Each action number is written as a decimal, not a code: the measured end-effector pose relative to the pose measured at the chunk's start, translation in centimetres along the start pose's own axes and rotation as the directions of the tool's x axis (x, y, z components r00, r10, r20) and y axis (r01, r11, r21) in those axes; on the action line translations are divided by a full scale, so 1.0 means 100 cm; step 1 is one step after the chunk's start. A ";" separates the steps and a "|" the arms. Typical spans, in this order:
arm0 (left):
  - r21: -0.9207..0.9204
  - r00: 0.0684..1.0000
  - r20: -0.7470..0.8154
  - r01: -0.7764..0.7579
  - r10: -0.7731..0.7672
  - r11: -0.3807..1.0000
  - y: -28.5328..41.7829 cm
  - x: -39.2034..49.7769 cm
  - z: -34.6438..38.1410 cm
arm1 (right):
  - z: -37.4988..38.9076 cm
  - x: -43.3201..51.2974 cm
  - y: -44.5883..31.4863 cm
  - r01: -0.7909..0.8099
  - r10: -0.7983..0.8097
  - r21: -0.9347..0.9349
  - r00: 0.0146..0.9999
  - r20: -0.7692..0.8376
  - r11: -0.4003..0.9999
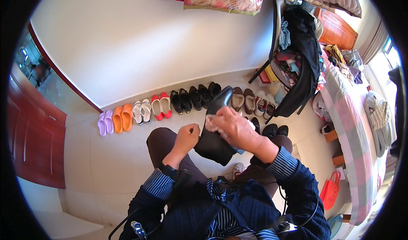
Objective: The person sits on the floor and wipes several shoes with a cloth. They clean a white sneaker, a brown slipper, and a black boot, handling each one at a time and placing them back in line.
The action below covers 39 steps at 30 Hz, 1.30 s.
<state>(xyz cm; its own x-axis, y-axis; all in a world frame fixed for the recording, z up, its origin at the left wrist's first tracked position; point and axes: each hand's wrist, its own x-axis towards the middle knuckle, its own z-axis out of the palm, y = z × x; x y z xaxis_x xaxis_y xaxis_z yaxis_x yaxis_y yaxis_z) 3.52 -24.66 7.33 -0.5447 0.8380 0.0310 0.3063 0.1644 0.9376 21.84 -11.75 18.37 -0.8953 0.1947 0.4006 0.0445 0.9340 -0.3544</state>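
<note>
A black boot (220,103) with a dark shaft hangs between my knees, its toe pointing away towards the wall. My left hand (187,137) is closed at the left edge of the shaft and seems to grip it; the exact hold is partly hidden. My right hand (236,128) lies over the boot, blurred, with a pale crumpled cloth (211,123) in its fingers against the boot's side. Beyond the boot stands a row of paired footwear, among them orange clogs (122,118), red flats (161,106) and brown shoes (243,99).
Lilac slippers (105,123) stand near a red-brown door (38,134) on the left. At the right are a chair heaped with clothes (288,64), a bed with a checked cover (347,138) and a red bag (330,190). A white wall (153,48) rises behind the footwear.
</note>
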 end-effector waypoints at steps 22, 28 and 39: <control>-0.144 0.997 -0.021 0.072 -0.076 0.987 -0.029 -0.010 -0.019 | -0.021 -0.019 0.006 -0.017 -0.052 0.332 0.979 0.197 0.943; -0.260 0.981 0.087 0.188 -0.171 0.947 -0.043 -0.014 -0.033 | -0.048 -0.032 0.036 -0.293 0.151 0.550 0.946 0.288 0.782; -0.622 0.920 0.332 0.378 -0.206 0.686 -0.044 -0.019 -0.023 | -0.025 -0.010 -0.001 -0.065 -0.096 0.601 0.968 0.232 0.797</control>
<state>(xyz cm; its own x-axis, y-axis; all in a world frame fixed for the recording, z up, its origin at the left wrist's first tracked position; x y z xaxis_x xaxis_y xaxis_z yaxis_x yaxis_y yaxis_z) 1.44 -28.12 3.96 -0.3050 0.9104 -0.2797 -0.4811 0.1062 0.8702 23.81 -11.30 20.18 -0.9738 0.0297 0.2256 -0.1722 0.5517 -0.8161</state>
